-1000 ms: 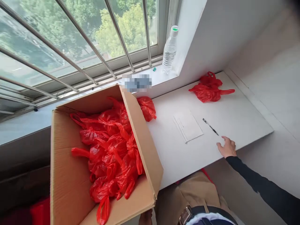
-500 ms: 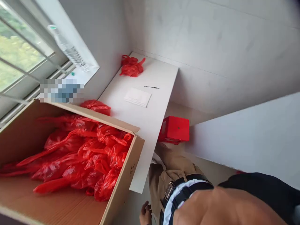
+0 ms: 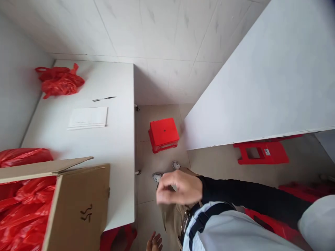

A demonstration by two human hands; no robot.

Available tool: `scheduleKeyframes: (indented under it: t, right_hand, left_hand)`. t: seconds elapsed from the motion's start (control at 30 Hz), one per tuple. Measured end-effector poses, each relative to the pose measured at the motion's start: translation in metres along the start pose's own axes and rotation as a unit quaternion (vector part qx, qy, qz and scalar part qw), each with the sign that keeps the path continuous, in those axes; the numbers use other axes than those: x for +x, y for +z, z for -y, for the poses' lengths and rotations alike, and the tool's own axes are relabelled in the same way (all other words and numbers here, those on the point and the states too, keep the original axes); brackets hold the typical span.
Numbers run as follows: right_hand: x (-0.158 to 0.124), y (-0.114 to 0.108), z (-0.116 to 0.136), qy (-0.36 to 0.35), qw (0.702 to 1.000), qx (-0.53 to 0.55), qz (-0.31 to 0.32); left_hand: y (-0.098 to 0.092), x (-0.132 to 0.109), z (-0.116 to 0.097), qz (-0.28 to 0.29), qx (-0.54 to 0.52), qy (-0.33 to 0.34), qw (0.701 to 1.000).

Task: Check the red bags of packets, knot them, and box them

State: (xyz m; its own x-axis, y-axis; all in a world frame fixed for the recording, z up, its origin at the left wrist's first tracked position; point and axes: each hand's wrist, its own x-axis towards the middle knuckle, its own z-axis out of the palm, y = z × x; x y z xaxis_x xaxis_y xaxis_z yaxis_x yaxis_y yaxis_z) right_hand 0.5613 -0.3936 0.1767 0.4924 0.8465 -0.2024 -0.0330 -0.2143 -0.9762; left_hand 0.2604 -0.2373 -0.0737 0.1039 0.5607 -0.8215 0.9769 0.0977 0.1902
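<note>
Head view: cardboard box [image 3: 78, 205] at the near left, standing on the white bench [image 3: 117, 139] with one corner close to the bench's near edge, flaps up, stuffed with knotted red plastic bags [image 3: 21, 216]. Probably light for its bulk, though awkward and wide; walls stiff but flaps floppy, so best gripped low at two opposite sides or under the base, not by a flap. Bags soft and slippery, easiest taken by their knotted handles. Left hand [image 3: 154, 243] low at the near edge of the frame, below the bench and just right of the box, fingers loosely spread, nothing in it, partly cut off. Right hand [image 3: 180, 190] in mid-air over the legs, blurred, fingers half curled toward the thumb, apparently empty, well apart from the box. Farther along the bench: another red bag [image 3: 23, 157] behind the box, a white sheet [image 3: 88, 118], a pen [image 3: 104, 99], and a red bundle [image 3: 59, 81] at the far left corner. On the floor to the right, a red stool [image 3: 163, 134].
</note>
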Motion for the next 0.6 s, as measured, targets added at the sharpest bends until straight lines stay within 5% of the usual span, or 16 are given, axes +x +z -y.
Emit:
scheduleKeyframes:
  t: [0.1, 0.23, 0.43, 0.6]
  right_hand:
    - [-0.043, -0.043, -0.111, 0.163, 0.982, -0.044, -0.083]
    - [-0.163, -0.097, -0.22, 0.314, 0.929, -0.069, -0.184]
    - [-0.351, -0.105, -0.292, 0.445, 0.843, -0.094, -0.287]
    - [-0.417, -0.112, -0.34, 0.446, 0.853, -0.096, -0.254]
  left_hand:
    - [0.035, 0.001, -0.002, 0.042, -0.048, -0.025, 0.998]
    - [0.08, 0.007, -0.017, 0.086, -0.066, 0.017, 0.994]
    - [0.127, 0.014, -0.04, 0.129, -0.052, 0.093, 0.986]
    - [0.14, -0.003, -0.041, 0.052, -0.053, 0.08, 0.994]
